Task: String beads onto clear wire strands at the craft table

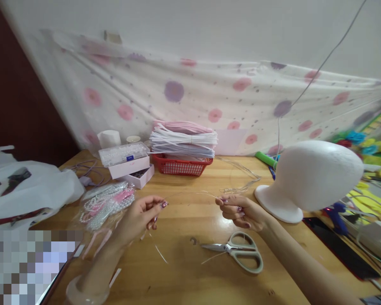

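A thin, pale wire [203, 192] arches between my two hands above the wooden table [184, 284]. My left hand [150, 212] pinches one end between thumb and finger, and my right hand [238, 210] pinches the other. Below my right hand lies a pair of scissors [227, 248] with beige handles, its blades pointing left. A short pale strand [211, 257] rests by the blades. Another strand [158, 249] is on the table below my left hand; whether it joins the held wire I cannot tell.
At the back, a red basket [180, 166] carries bundled pipe cleaners [184, 140]. Wire loops [241, 169] lie beside it. A white foam head [317, 173] stands right. Bagged pearl beads [106, 205], boxes [128, 167] and a plastic bag [51, 178] occupy the left.
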`<state>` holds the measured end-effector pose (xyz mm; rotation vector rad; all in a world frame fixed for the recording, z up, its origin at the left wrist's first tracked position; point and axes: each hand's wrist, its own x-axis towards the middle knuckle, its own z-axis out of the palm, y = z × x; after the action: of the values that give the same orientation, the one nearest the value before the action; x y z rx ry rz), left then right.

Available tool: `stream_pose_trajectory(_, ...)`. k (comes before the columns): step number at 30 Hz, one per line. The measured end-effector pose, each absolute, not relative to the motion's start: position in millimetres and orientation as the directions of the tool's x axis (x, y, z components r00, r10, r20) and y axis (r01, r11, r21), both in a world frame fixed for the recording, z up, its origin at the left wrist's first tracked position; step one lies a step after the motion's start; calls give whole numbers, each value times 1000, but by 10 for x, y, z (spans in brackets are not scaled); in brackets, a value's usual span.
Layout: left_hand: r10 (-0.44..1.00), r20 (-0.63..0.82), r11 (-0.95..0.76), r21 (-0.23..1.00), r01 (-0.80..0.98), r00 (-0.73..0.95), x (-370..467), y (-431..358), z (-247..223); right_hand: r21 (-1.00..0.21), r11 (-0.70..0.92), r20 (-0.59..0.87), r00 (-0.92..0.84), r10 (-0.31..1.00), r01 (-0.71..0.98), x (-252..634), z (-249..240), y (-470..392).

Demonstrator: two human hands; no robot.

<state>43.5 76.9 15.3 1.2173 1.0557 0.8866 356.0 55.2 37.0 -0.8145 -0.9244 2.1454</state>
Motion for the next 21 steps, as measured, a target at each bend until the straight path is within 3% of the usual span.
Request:
stream_pose_trajectory(2,956,-47,-24,971,238,290,425,773,153,-800,-522,-280,-587,760,-296,3572,374,544)
stream_pose_trajectory(5,958,2,-127,898,420,287,421,758,156,-869,-460,-304,-541,784,-179,3547,402,521)
stream_pose_trajectory(9,967,6,-137,857,497,256,454,731,163,-967,-204,-250,-399,882,155,3440,467,462)
stream_pose_trajectory(12,970,48,-172,829,532,239,468,720,173,-898,-28,-172,-290,941,440,3371,524,404)
stream_pose_trajectory(14,972,78,-190,816,547,221,459,720,182,-847,9,-137,-234,962,532,3349,552,375)
stream_pose_trajectory(16,971,103,-205,819,536,214,446,723,192,-880,2,-120,-227,966,474,3336,554,365)
stream_pose_trajectory(21,971,195,-237,849,472,136,453,706,230,-986,-115,-142,-240,960,122,3304,448,399)
